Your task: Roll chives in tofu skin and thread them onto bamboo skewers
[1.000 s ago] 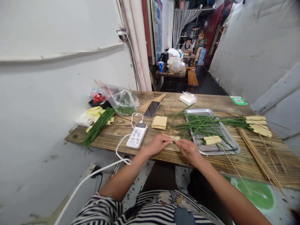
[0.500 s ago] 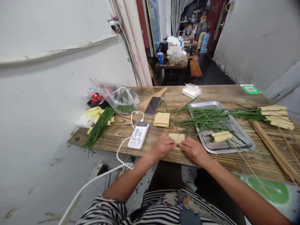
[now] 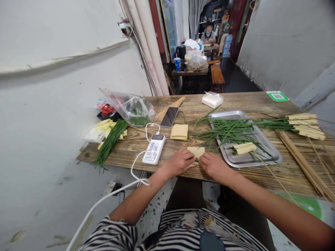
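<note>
Here, pale sheet point(image 3: 196, 151), near edge between left grip point(image 3: 181, 162), right grip point(image 3: 214, 166)

Your top point(image 3: 178, 233) has black and white stripes, with tan and slate-blue patches in front. Between your left hand point(image 3: 180, 162) and right hand point(image 3: 213, 167), the bean-curd sheet point(image 3: 196, 151) is pale cream; the stack of sheets point(image 3: 179, 131) beyond them is yellowish cream. Left of your left hand, the power bank point(image 3: 154, 151) is white with blue print. Beyond your right hand, deep green chives point(image 3: 230, 129) cross a silver-grey tray point(image 3: 276, 159). Around both hands, the tabletop point(image 3: 238, 100) shows streaky brown grain.
</note>
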{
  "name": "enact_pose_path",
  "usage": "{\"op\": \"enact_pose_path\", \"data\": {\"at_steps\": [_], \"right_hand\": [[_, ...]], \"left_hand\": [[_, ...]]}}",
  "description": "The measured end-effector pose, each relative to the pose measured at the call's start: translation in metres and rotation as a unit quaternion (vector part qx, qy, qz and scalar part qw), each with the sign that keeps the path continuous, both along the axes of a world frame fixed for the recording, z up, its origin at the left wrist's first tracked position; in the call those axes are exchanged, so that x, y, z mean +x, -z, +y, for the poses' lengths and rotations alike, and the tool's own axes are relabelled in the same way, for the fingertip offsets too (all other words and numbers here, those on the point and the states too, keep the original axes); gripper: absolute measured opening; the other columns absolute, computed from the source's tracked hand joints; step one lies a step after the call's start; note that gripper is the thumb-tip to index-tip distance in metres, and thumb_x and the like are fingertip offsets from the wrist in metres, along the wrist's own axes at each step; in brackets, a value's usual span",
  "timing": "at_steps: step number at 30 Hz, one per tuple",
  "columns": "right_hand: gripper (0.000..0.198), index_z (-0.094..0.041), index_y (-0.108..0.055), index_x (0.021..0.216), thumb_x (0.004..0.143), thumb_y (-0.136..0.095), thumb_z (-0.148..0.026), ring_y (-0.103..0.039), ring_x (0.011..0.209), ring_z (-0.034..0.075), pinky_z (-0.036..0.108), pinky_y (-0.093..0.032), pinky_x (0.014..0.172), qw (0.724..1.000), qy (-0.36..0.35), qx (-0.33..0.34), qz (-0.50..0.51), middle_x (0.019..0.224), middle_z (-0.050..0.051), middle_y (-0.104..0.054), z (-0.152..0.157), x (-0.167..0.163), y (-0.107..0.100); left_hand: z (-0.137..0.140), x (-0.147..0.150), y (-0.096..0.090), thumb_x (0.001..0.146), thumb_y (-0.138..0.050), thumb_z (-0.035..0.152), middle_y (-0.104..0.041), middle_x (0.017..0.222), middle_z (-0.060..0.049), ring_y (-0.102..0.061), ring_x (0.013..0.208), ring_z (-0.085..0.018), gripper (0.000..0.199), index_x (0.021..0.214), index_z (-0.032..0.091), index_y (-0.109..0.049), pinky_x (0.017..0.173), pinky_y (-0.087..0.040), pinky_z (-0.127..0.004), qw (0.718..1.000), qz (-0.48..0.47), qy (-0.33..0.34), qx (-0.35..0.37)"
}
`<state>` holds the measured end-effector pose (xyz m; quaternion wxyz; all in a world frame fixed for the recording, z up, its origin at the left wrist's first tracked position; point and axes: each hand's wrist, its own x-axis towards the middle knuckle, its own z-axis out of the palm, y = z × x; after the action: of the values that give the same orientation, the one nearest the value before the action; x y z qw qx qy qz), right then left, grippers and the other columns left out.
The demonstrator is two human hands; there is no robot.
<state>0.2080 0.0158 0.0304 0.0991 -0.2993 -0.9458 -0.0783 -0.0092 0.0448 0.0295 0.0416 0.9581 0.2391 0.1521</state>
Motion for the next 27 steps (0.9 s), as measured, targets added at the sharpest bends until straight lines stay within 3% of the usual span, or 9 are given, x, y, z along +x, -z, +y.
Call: {"op": "enact_pose_path", "data": {"at_steps": [6,10,20,27], "right_hand": [[0.018,-0.011,-0.064,0.092,0.091,-0.045,-0.012,-0.045,0.079,0.022,0.035,-0.035,0.070,0.999,0.025,-0.011,0.036,0.081,0.010,-0.058,0.000,0.000,0.006],[0.021,-0.014,-0.063,0.094,0.094,-0.044,-0.022,-0.047,0.082,0.020,0.032,-0.038,0.073,0.995,0.040,-0.044,0.077,0.083,0.008,-0.058,0.002,0.006,0.001],[0.021,-0.017,-0.063,0.102,0.095,-0.043,-0.020,-0.047,0.083,0.018,0.030,-0.038,0.074,0.990,0.048,-0.072,0.109,0.089,0.007,-0.059,0.001,0.010,0.001],[0.031,-0.019,-0.066,0.085,0.097,-0.038,-0.024,-0.045,0.077,0.016,0.027,-0.038,0.067,0.969,0.036,-0.145,0.196,0.078,0.004,-0.058,0.003,0.010,0.003]], "left_hand": [[0.000,0.004,0.007,0.096,-0.041,0.030,-0.061,0.091,-0.009,-0.053,0.091,-0.019,0.027,0.100,0.014,-0.063,0.082,-0.042,-0.034,0.999,-0.024,-0.021,0.009],[0.000,0.006,0.010,0.097,-0.039,0.024,-0.062,0.087,-0.008,-0.054,0.086,-0.018,0.028,0.093,0.014,-0.064,0.080,-0.042,-0.033,0.998,-0.049,-0.027,0.014],[0.001,0.004,0.012,0.096,-0.042,0.027,-0.066,0.089,-0.008,-0.056,0.086,-0.016,0.028,0.092,0.016,-0.068,0.081,-0.045,-0.033,0.988,-0.140,-0.037,-0.061],[-0.006,0.004,0.012,0.095,-0.045,0.030,-0.068,0.088,-0.006,-0.056,0.083,-0.015,0.029,0.087,0.019,-0.071,0.080,-0.041,-0.031,0.980,-0.156,-0.072,-0.097]]}}
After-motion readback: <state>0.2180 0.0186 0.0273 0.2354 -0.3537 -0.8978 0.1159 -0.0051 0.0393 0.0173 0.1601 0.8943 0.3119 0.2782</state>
